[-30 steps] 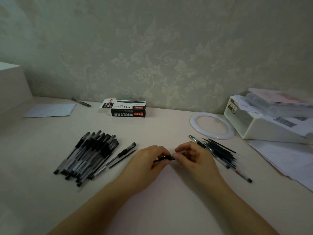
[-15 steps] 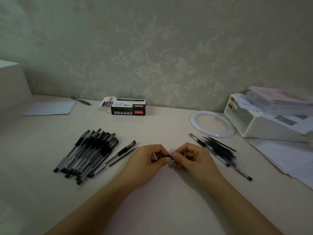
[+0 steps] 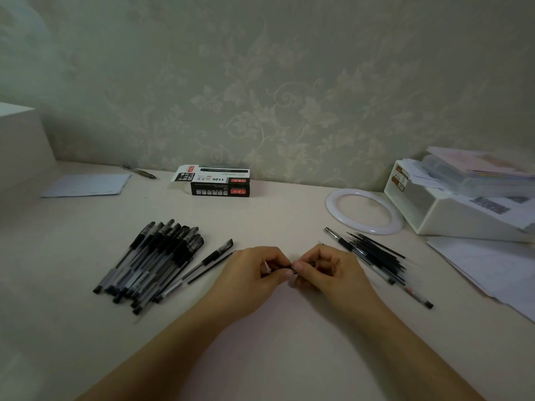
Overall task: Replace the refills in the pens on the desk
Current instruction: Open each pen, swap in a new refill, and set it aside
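Hardly anything has moved: both hands stay together, left hand and right hand each pinching an end of one pen just above the table. It looks light, stiff and slick; best gripped by the rubbery sleeve. Refills lie just beside the right hand.

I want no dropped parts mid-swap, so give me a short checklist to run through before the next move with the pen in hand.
1. Left hand has a grip on the small dark pen part: ok.
2. Right hand pinches its other end: ok.
3. Which part it is, tip or refill: cannot tell, fingers hide it.
4. Loose refills lie close by the right hand: ok.
5. Pile of pens lies apart from the work spot: ok.
6. Desk under the hands bare for a set-down: ok.
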`<state>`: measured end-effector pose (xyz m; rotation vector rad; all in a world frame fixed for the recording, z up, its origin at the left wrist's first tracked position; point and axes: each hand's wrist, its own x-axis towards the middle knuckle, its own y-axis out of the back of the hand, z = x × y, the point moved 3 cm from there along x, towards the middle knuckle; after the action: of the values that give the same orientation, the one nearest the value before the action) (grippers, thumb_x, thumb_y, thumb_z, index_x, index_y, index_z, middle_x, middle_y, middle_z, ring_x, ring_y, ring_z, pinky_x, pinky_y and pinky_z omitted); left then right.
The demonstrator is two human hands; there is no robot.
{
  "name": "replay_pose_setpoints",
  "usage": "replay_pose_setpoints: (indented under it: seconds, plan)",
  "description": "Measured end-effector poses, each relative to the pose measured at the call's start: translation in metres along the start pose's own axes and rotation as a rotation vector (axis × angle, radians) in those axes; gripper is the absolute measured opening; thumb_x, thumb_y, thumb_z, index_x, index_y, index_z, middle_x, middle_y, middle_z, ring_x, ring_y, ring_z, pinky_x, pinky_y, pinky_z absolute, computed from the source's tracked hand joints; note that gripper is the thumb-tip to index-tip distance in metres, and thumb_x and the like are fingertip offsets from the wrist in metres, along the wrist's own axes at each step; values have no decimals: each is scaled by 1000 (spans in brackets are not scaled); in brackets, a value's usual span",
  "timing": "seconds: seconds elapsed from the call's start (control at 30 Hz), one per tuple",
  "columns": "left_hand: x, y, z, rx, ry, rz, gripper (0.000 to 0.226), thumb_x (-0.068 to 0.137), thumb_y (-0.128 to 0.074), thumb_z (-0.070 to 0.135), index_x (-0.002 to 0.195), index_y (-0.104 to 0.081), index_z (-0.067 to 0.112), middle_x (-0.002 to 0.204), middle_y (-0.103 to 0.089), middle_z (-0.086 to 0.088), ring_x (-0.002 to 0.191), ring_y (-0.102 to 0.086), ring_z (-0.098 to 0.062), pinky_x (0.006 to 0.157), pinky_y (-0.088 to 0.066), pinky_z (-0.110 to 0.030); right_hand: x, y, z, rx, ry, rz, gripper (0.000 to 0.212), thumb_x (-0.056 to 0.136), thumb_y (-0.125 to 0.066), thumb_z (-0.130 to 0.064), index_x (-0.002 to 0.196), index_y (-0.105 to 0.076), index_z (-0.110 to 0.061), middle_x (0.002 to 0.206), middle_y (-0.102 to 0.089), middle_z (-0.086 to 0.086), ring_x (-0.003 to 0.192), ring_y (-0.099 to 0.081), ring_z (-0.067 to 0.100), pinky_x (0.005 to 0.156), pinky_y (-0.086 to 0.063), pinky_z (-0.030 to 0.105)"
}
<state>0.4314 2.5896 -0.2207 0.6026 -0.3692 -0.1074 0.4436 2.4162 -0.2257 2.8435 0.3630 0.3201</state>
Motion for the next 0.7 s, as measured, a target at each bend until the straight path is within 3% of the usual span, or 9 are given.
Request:
replay_pose_setpoints:
  seconds: [0.1, 0.17, 0.27, 0.37, 0.53, 0.7]
  plan:
    - [-1, -1, 5, 56, -43, 19, 9, 86, -67, 27, 79, -65, 32, 67, -61, 24, 58, -51, 1, 55, -36, -9, 0, 0, -2, -51, 21, 22, 10, 89, -71, -27, 81, -69, -21, 74, -75, 4, 70, -68, 24, 73, -53, 40]
    - [-2, 0, 8, 75, -61, 46, 4, 87, -67, 27, 84, -67, 30, 74, -64, 19, 66, -56, 2, 58, -38, -7, -2, -2, -3, -106, 42, 41, 8, 91, -68, -28, 83, -68, -26, 76, -73, 0, 73, -68, 21, 75, -54, 42]
    - [-2, 5, 8, 174, -105, 112, 1, 87, -67, 31, 88, -66, 31, 81, -60, 15, 74, -55, 0, 63, -40, -10, -3, -2, -4, -131, 43, 90, 2, 92, -65, -31, 91, -67, -31, 82, -72, -4, 74, -67, 10, 72, -56, 29]
    - [-1, 17, 7, 286, -110, 245, 4, 87, -67, 30, 90, -66, 28, 83, -53, 13, 71, -53, -5, 65, -49, -27, -2, 1, -4, -130, 18, 148, 4, 92, -65, -29, 89, -68, -28, 80, -72, -5, 67, -64, 5, 65, -50, 18]
    - [-1, 41, -2, 478, 35, 417, 7, 89, -66, 27, 92, -67, 21, 86, -57, 6, 74, -58, -18, 69, -51, -42, -4, -1, -6, -194, 20, 133, 8, 92, -66, -27, 84, -69, -25, 77, -71, -5, 67, -63, 5, 66, -51, 18]
    - [-5, 63, -19, 623, 292, 484, 13, 95, -56, 29, 101, -64, 22, 96, -58, 3, 90, -56, -20, 79, -43, -38, -4, -2, -6, -184, 13, 137, 11, 92, -66, -22, 82, -69, -25, 75, -71, -4, 68, -64, 7, 68, -51, 19]
